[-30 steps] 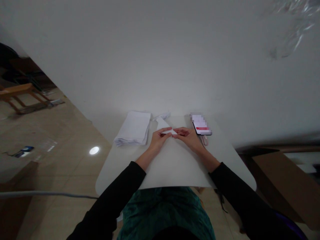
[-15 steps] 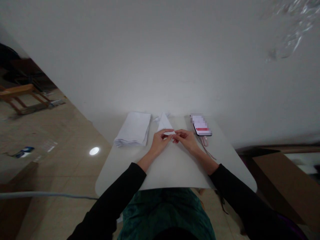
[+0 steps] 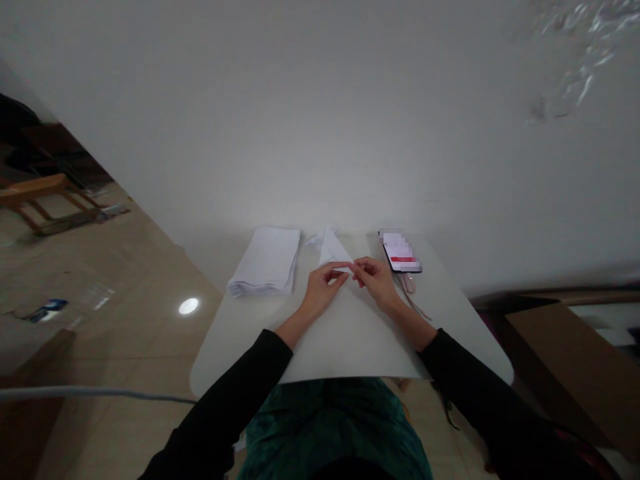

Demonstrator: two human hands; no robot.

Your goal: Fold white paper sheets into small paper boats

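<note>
A white piece of folded paper (image 3: 332,249), triangular with its tip pointing away from me, is held above the middle of the white table (image 3: 350,347). My left hand (image 3: 321,285) grips its near edge between thumb and fingers. From the other side, my right hand (image 3: 374,279) pinches the paper's right corner, its fingertips meeting those of the left. The fingers hide the paper's lower edge. Left of my hands lies a thick stack of white paper (image 3: 267,259). Behind the folded paper, another small white piece (image 3: 314,240) is partly hidden.
A phone (image 3: 401,252) with a lit, blurred screen and a pink strap (image 3: 410,285) lies right of my hands. The wall (image 3: 320,133) borders the table's far edge. A cardboard box (image 3: 575,360) stands at right, and a wooden stool (image 3: 37,190) at far left.
The folded paper has turned so its tip points away from me and more of its face shows. Both hands have shifted slightly, staying close together on it.
</note>
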